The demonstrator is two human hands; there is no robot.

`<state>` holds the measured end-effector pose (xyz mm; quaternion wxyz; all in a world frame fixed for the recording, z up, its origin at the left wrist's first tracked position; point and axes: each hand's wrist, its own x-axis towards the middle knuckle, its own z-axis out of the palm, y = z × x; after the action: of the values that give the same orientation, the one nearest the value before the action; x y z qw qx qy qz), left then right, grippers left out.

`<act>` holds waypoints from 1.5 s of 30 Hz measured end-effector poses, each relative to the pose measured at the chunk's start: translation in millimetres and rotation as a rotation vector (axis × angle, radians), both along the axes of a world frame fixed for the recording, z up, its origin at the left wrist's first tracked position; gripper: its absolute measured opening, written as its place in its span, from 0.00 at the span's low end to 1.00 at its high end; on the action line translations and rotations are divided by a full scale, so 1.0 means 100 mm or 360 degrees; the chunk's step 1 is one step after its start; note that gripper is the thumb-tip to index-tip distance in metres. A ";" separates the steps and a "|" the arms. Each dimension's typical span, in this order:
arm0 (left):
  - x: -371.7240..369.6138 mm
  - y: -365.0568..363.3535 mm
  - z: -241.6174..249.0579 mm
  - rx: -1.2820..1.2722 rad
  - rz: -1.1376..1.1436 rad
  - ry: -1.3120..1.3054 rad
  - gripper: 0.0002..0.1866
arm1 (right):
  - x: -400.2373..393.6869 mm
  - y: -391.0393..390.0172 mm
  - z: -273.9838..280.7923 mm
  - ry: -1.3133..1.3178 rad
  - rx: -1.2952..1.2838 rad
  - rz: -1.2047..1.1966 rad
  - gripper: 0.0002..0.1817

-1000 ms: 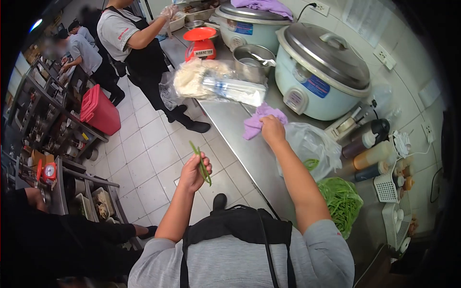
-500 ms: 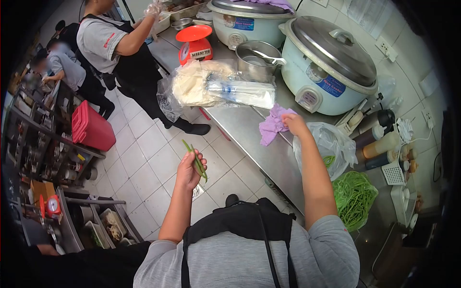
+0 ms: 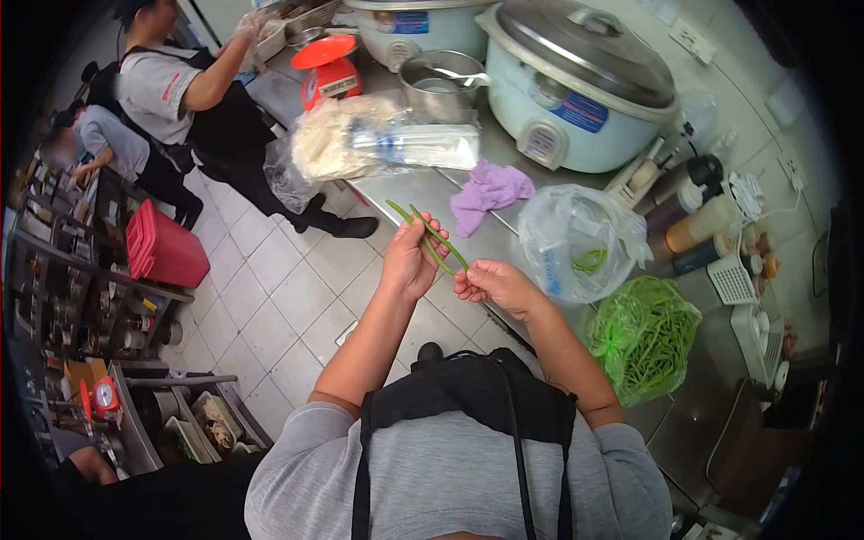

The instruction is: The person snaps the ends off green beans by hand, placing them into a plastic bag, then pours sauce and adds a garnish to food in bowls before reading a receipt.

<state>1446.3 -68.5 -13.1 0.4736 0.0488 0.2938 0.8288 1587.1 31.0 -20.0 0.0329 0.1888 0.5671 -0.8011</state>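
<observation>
My left hand (image 3: 414,259) is closed around a couple of long green beans (image 3: 430,236) in front of the counter's edge. With thumb and fingers, my right hand (image 3: 497,286) pinches the lower end of one of these beans. Beyond my hands, a crumpled purple cloth (image 3: 490,193) lies on the steel counter. Right of it stands an open clear plastic bag (image 3: 562,261) with some green bean pieces (image 3: 589,261) inside. Closer to me on the right is a green plastic bag (image 3: 643,342) full of whole green beans.
Packaged white bags (image 3: 414,144), a metal pot (image 3: 441,90), a red scale (image 3: 328,72) and a large rice cooker (image 3: 576,90) stand farther back. Bottles (image 3: 702,220) line the right wall. A co-worker (image 3: 189,99) stands at the far left, near a red bin (image 3: 165,243).
My right hand has let go of the purple cloth and come left to grip the end of a bean. My left hand has moved right and up with the beans.
</observation>
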 end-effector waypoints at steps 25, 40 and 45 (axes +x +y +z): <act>3.22 1.61 0.16 0.0173 -0.0523 -0.0118 0.05 | 3.21 0.65 0.34 -0.0233 0.1769 -0.1313 0.08; 3.61 1.46 0.05 0.0373 -0.0334 0.0167 0.02 | 3.16 0.77 0.14 -0.0320 0.2473 -0.1344 0.07; 3.42 1.52 0.09 0.0314 -0.0325 0.0320 0.03 | 3.36 0.97 0.16 -0.0311 0.2096 -0.1647 0.12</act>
<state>1788.8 83.2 -3.7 0.5165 0.2071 0.2505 0.7922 1922.7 127.6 -4.1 -0.4063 0.4738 0.7550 -0.2009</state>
